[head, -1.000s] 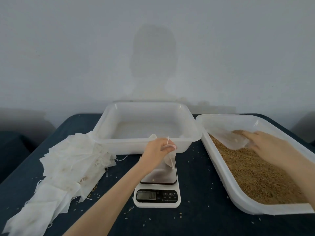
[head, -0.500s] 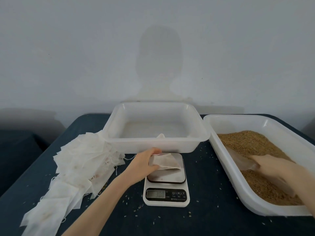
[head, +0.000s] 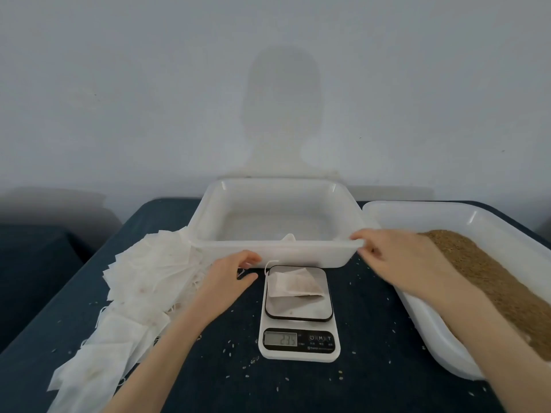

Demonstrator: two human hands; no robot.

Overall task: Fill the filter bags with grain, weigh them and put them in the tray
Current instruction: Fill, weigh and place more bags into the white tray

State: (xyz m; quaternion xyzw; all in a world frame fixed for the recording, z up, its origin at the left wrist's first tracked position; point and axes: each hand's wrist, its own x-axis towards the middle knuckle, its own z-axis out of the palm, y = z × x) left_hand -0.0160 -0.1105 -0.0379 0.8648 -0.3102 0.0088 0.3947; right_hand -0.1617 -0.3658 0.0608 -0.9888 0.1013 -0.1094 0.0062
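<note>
A filled white filter bag (head: 293,284) lies on the platform of the white kitchen scale (head: 299,350), whose display is lit. My left hand (head: 231,274) rests just left of the scale with relaxed fingers and holds nothing; the bag's string loops near its fingertips. My right hand (head: 399,256) is spread over the gap between the two trays, empty, fingertips at the front right corner of the white tray (head: 298,255). Inside that tray only the tip of one bag (head: 288,236) shows. Brown grain (head: 492,281) fills the grain tray (head: 417,214) on the right.
A fanned pile of empty filter bags (head: 143,281) spreads along the left of the dark table (head: 366,323). Loose grains dot the table around the scale. A grey wall stands close behind the trays.
My left hand lowered the bag onto the scale and let go of it. My right hand left the grain tray and moved left to the white tray's corner.
</note>
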